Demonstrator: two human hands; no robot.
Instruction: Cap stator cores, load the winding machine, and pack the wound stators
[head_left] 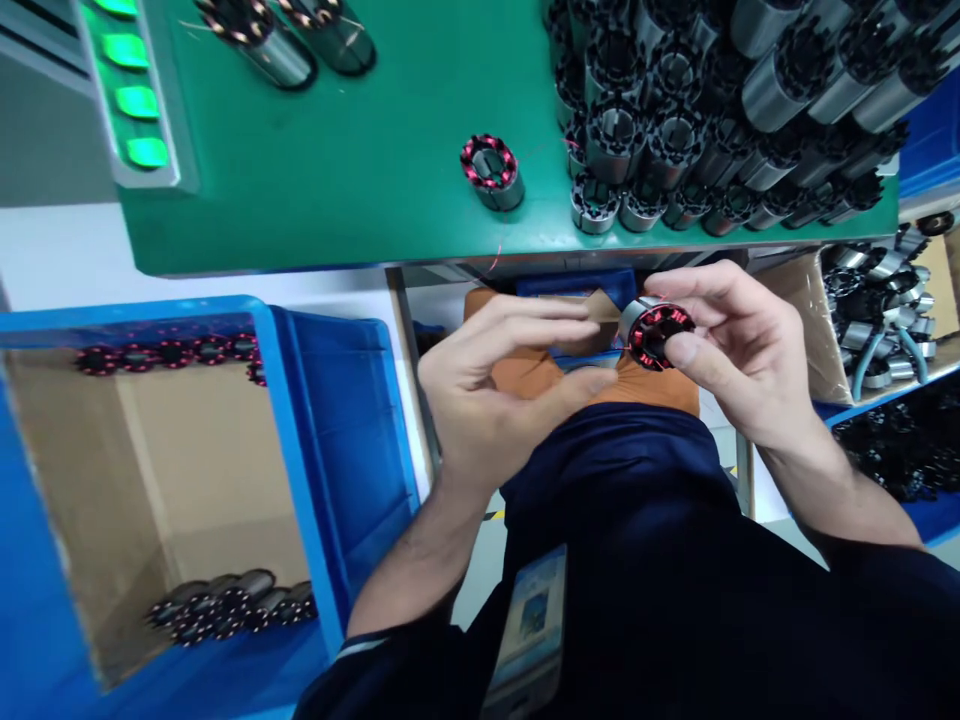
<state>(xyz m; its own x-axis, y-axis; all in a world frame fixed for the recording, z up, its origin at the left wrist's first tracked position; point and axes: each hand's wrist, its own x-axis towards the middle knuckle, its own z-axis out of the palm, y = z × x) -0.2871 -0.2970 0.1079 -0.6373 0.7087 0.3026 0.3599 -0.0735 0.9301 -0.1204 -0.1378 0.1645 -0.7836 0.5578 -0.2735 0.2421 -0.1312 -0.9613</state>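
Observation:
My right hand [739, 345] grips a motor stator [637, 318], a short metal cylinder whose end shows red wire windings in a black slotted insert. It hangs above my lap, tilted so the wound end faces right. My left hand [517, 370] is just left of the stator with its fingers stretched out and the thumb apart; nothing shows between them. On the green work surface ahead stands another red-wound stator [493, 172], with a thin loose wire near it.
Stacked unwound stators [622, 140] crowd the mat's right. Two copper-wound ones [274, 50] lie far left beside a green-lit panel [139, 100]. A blue bin [330, 400] at left holds wound stators. At right, a cardboard box [806, 320] holds metal parts and blue-handled pliers [870, 365].

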